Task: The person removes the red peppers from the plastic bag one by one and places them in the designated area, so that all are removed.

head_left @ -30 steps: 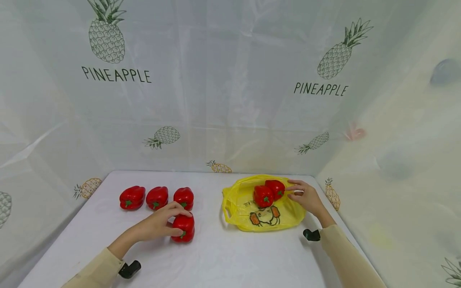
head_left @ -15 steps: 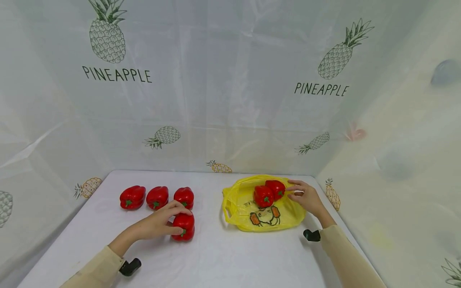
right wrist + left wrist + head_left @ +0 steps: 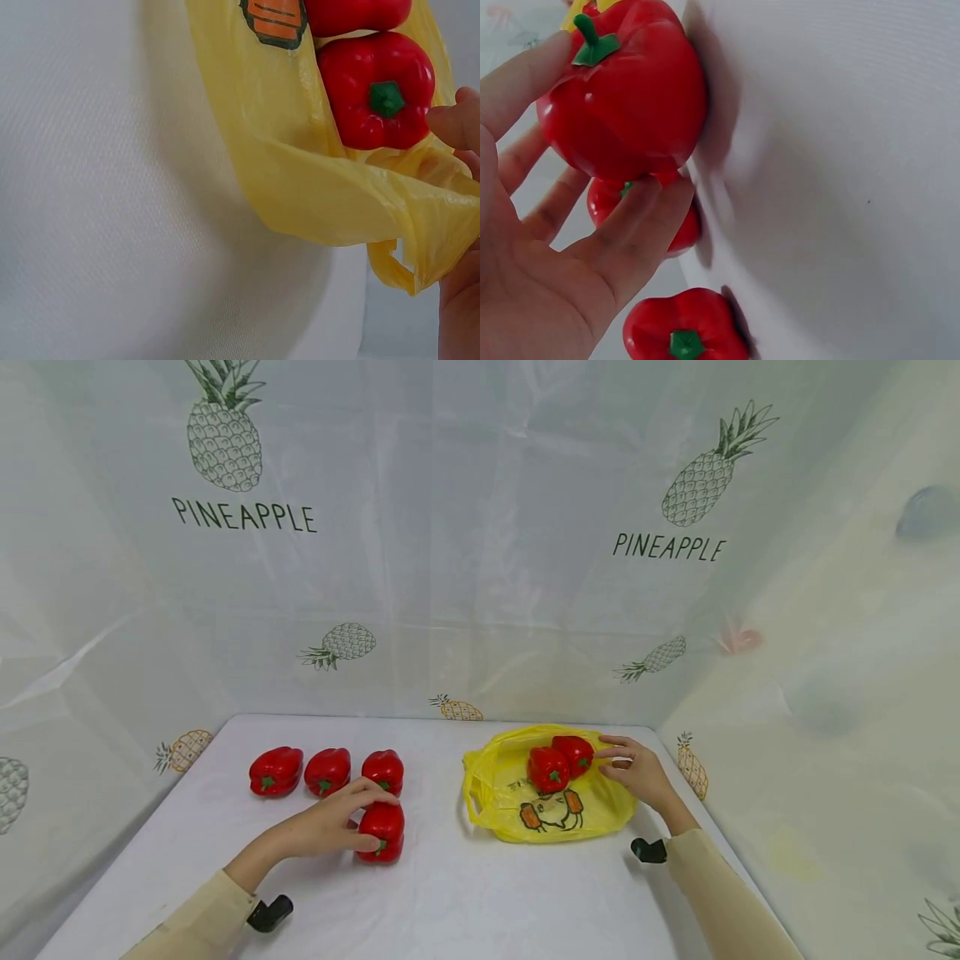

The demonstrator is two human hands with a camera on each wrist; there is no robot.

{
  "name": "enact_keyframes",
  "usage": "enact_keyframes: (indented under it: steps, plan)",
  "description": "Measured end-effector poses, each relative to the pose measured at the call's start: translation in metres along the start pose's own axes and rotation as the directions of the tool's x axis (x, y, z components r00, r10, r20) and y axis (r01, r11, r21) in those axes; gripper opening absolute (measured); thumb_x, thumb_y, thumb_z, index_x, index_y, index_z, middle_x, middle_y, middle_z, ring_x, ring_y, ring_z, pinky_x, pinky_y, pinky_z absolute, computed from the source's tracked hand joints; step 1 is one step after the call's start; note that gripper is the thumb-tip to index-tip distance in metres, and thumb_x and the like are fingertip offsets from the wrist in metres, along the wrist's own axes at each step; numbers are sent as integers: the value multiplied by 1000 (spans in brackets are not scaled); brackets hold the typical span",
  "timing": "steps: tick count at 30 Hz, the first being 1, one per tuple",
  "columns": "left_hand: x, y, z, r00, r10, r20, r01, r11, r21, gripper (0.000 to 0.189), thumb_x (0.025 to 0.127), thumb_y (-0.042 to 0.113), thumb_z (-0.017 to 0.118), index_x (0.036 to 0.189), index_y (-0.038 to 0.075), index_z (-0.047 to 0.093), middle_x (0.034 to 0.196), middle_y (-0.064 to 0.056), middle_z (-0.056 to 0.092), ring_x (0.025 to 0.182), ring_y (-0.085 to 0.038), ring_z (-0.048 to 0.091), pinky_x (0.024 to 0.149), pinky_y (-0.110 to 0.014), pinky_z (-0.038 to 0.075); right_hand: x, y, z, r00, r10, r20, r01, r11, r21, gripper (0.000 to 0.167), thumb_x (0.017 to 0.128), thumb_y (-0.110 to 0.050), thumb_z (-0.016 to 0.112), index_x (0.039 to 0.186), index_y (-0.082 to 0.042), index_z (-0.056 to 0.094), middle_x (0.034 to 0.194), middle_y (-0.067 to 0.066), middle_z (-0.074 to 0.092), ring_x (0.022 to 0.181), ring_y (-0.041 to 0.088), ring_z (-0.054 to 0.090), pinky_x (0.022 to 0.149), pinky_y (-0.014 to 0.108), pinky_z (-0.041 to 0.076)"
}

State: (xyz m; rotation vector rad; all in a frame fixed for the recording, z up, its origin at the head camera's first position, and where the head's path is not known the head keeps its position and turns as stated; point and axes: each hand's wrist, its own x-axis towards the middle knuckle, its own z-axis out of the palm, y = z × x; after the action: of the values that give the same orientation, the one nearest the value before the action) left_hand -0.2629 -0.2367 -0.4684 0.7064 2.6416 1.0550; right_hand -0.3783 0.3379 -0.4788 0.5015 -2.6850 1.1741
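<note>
My left hand [image 3: 336,824] grips a red bell pepper [image 3: 384,839] on the table, thumb near its green stem and fingers around its far side. In the left wrist view this bell pepper [image 3: 634,97] fills the space between thumb and fingers. A yellow plastic bag [image 3: 498,810] lies at the right with its mouth spread, two red bell peppers [image 3: 549,768] inside. My right hand [image 3: 636,770] holds the bag's right edge. Seen from the right wrist, fingertips [image 3: 454,124] reach close beside one bell pepper [image 3: 375,90], with the bag's film [image 3: 442,217] bunched against the hand.
Three more red bell peppers stand in a row at the back left: a left one [image 3: 276,772], a middle one [image 3: 327,772] and a right one [image 3: 382,773] just behind the gripped one. A pineapple-printed curtain [image 3: 480,568] hangs behind and beside the white table [image 3: 465,902].
</note>
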Motion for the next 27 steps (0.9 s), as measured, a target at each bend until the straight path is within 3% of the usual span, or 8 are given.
enact_keyframes:
  steps: [9, 14, 19, 27]
  plan:
    - [1, 4, -6, 1000, -5, 0, 5, 999, 41, 69, 81, 36, 92, 143, 32, 62, 141, -1, 54, 134, -29, 51, 89, -46, 64, -2, 0, 0, 1000, -19, -5, 19, 1000, 15, 19, 96, -4, 78, 115, -4, 81, 150, 16, 59, 133, 42, 60, 101, 50, 57]
    - [3, 12, -13, 999, 39, -18, -38, 997, 67, 66, 85, 35, 90, 144, 27, 62, 144, -7, 55, 133, -32, 53, 91, -44, 63, -2, 0, 0, 1000, -26, -6, 26, 999, 19, 20, 97, -4, 77, 117, -2, 80, 151, 17, 58, 133, 43, 59, 102, 50, 57]
    - [8, 22, -19, 995, 94, -45, -90, 993, 76, 62, 89, 33, 88, 144, 27, 62, 143, -9, 56, 128, -34, 57, 92, -46, 63, -3, 0, 0, 999, -33, -9, 33, 999, 22, 20, 97, -3, 77, 117, -1, 79, 151, 18, 58, 132, 43, 60, 101, 50, 57]
    - [27, 48, -20, 989, 129, -71, -123, 989, 79, 59, 92, 35, 84, 146, 35, 60, 148, -2, 53, 131, -32, 55, 94, -48, 62, -3, -1, 0, 999, -36, -9, 36, 999, 23, 19, 97, -3, 76, 116, -2, 80, 151, 18, 58, 133, 43, 59, 101, 51, 57]
